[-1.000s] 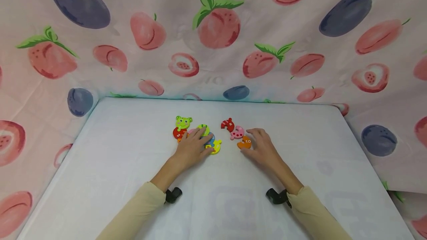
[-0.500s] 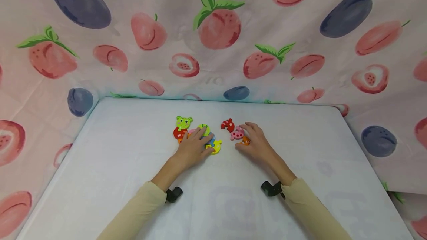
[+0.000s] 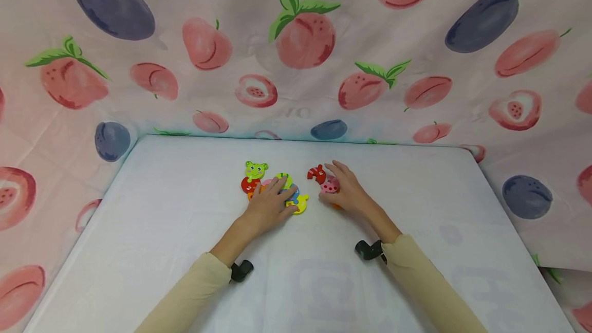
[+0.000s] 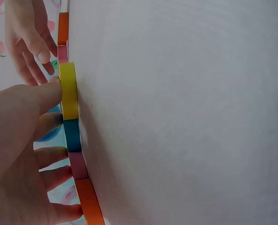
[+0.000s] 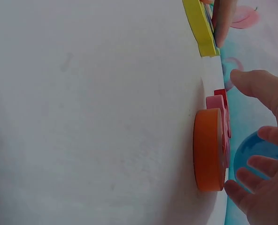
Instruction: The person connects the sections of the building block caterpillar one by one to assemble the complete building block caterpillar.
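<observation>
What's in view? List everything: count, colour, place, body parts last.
Table: 1, white, under the pieces
Backdrop: 1, pale pink with fruit print, behind table
Face piece: 1, green, far left of left group
Green piece: 1, green, left group
Blue piece: 1, blue, left group
Yellow piece: 1, yellow, right end of left group
Red pieces: 2, red (one striped), one per group
Pink pieces: 2, pink, one per group
Orange pieces: 2, orange, one per group
Wrist cameras: 2, black, at wrists
Sleeves: 2, beige, on forearms
Left hand: 1, on left group, may hide more
Right hand: 1, over right group
</observation>
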